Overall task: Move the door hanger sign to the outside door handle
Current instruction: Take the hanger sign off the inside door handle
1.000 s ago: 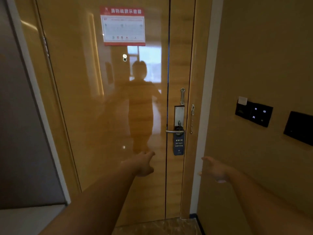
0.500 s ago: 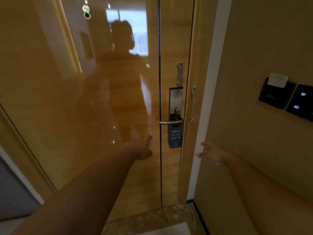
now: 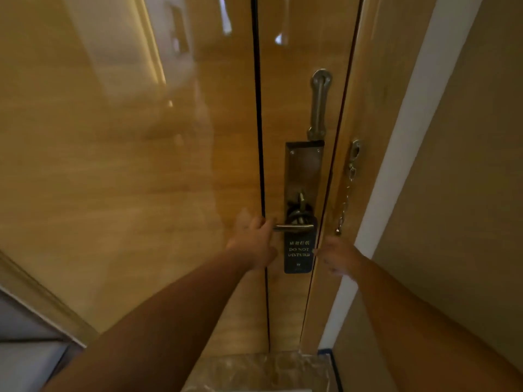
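Sign: door hanger sign (image 3: 298,254) hanging on the inside door handle (image 3: 294,227), door shut.
Handling: likely a light, stiff card; lifting by its top loop looks best.
Left hand (image 3: 254,240): fingers closing round the lever's left end.
Right hand (image 3: 336,257): fingers spread, empty, just right of the sign.
Change: both hands, short of the door a second ago, are now arriving at the handle.

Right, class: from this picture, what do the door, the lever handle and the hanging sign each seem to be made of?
Door: wood or wood-look laminate under a high gloss, since grain lines show and it mirrors the room.
Lever handle: metal, probably brushed steel, grey with a soft highlight.
Door hanger sign: thin dark card or plastic with pale printed lettering; it hangs flat, but which of the two cannot be told.
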Demonstrator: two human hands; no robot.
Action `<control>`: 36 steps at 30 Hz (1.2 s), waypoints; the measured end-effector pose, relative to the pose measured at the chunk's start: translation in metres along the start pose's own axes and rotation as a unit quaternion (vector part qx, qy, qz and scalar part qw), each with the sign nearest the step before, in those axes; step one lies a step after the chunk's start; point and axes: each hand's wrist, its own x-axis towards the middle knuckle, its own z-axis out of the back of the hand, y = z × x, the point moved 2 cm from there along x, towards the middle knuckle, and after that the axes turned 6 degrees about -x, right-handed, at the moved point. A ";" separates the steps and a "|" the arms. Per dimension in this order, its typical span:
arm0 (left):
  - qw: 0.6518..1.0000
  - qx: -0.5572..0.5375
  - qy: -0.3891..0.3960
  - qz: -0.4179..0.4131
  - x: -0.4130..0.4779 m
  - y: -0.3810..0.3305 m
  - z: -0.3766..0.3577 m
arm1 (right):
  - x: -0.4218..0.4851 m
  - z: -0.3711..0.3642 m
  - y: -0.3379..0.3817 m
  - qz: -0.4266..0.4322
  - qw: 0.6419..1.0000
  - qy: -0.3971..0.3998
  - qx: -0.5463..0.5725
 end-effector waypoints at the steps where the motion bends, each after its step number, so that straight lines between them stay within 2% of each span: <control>1: 1.000 -0.007 0.004 0.008 0.005 0.002 -0.006 | 0.011 -0.004 0.000 0.005 1.000 0.004 0.011; 5: 1.000 -0.011 0.010 0.009 0.019 0.011 -0.022 | 0.044 -0.025 -0.008 0.034 0.999 0.019 0.035; 11: 1.000 -0.025 0.014 0.010 0.028 0.010 -0.024 | 0.067 -0.024 -0.009 0.084 0.995 -0.046 -0.025; 16: 0.998 -0.021 0.055 0.017 0.027 0.011 -0.020 | 0.059 -0.014 -0.013 0.067 0.996 -0.005 -0.054; 19: 0.997 -0.002 0.081 0.015 0.028 0.011 -0.015 | 0.046 0.001 -0.008 0.078 0.993 -0.008 -0.088; 22: 0.997 0.031 0.069 -0.001 0.029 0.011 -0.006 | 0.030 0.018 0.003 0.069 0.992 -0.006 -0.101; 24: 0.998 0.015 0.055 0.002 0.029 0.014 0.000 | 0.019 0.021 0.010 0.066 0.991 0.013 -0.113; 29: 0.992 -0.091 0.064 0.052 0.016 0.038 0.021 | 0.008 -0.017 0.031 0.074 0.991 0.045 -0.101; 33: 0.988 -0.114 0.058 0.092 0.002 0.072 0.043 | 0.015 -0.060 0.054 0.082 0.991 0.078 -0.077; 36: 0.976 -0.146 0.060 0.153 -0.007 0.101 0.058 | 0.018 -0.085 0.069 0.098 0.987 0.098 -0.082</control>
